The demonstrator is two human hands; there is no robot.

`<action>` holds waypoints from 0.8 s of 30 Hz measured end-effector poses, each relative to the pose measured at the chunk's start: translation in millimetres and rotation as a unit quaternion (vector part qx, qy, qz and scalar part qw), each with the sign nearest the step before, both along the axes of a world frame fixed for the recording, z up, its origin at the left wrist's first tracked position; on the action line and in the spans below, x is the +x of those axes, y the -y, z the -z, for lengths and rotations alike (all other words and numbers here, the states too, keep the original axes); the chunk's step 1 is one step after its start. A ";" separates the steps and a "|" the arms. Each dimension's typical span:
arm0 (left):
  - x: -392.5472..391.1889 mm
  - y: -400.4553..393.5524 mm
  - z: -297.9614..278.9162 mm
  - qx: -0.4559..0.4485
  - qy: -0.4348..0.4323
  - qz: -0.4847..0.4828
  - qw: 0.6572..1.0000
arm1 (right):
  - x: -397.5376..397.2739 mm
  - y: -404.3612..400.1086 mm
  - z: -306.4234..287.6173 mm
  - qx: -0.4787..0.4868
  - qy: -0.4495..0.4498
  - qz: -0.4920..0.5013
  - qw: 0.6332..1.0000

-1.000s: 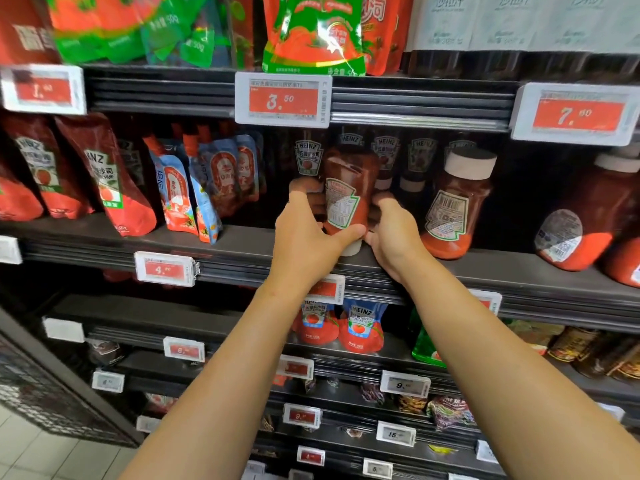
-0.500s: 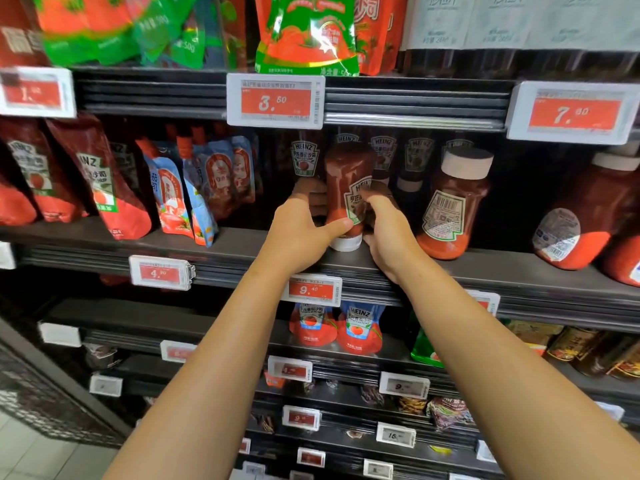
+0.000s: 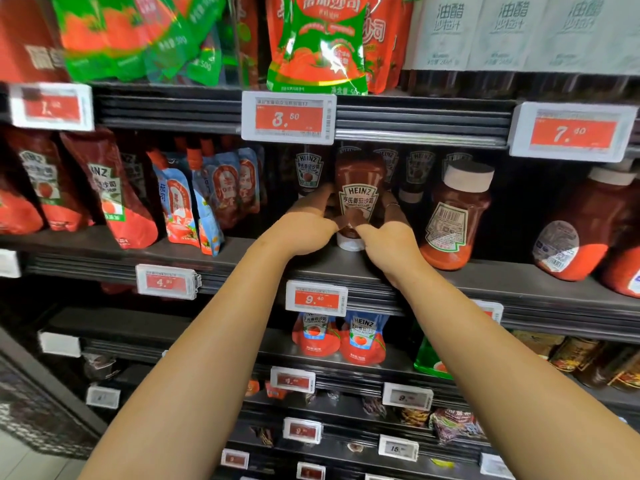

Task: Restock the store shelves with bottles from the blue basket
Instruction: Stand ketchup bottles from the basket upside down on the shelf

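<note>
An upside-down Heinz ketchup bottle [image 3: 358, 188] stands on its white cap on the dark middle shelf [image 3: 311, 263], label facing me. My left hand [image 3: 306, 225] grips its lower left side, fingers reaching behind it. My right hand [image 3: 388, 230] holds the lower right side, thumb across the neck. More Heinz bottles [image 3: 308, 169] stand in a row behind it. The blue basket is out of view.
A larger ketchup bottle with a white cap [image 3: 453, 216] stands just right of my right hand. Sauce pouches [image 3: 107, 195] lean on the shelf to the left. Price tags [image 3: 289, 117] hang on the shelf edges. Lower shelves hold more pouches [image 3: 362, 336].
The bottle has been turned so its label faces front and now stands upright on its cap. Both hands stay on it, having shifted slightly back into the shelf.
</note>
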State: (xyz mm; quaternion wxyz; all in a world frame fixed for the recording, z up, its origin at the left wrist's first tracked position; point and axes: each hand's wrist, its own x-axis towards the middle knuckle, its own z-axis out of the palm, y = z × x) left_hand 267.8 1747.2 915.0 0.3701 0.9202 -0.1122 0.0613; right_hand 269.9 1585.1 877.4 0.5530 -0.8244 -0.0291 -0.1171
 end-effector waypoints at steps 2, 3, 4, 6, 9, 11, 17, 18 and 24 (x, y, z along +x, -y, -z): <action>10.6 -6.1 -6.0 0.010 -0.003 -0.007 1.000 | 3.0 1.2 -1.5 -0.012 0.022 0.013 1.000; 16.1 -10.9 -8.1 0.008 0.002 -0.029 1.000 | 4.5 1.5 -3.4 -0.011 0.030 0.013 0.999; 22.4 -16.1 -9.0 -0.007 0.009 -0.062 0.998 | 7.0 1.0 -5.9 -0.016 0.032 0.015 0.999; 35.6 -22.5 -6.7 -0.052 0.019 -0.135 0.989 | 15.8 0.1 -11.5 -0.048 0.022 0.026 0.998; 52.2 -17.8 6.1 -0.080 0.043 -0.185 0.979 | 28.5 -4.9 -19.3 -0.093 0.010 0.035 0.995; 60.4 -12.5 15.4 -0.108 0.061 -0.194 0.973 | 34.2 -9.0 -21.4 -0.112 0.018 0.045 0.993; 77.7 -16.2 22.3 -0.115 0.087 -0.205 0.968 | 52.0 -18.9 -26.5 -0.110 0.023 0.066 0.991; 79.2 -17.7 22.5 -0.113 0.090 -0.203 0.969 | 55.5 -20.1 -28.0 -0.109 0.019 0.068 0.992; 89.2 -21.2 27.9 -0.138 0.093 -0.189 0.968 | 70.6 -29.1 -19.0 -0.104 0.048 0.086 0.990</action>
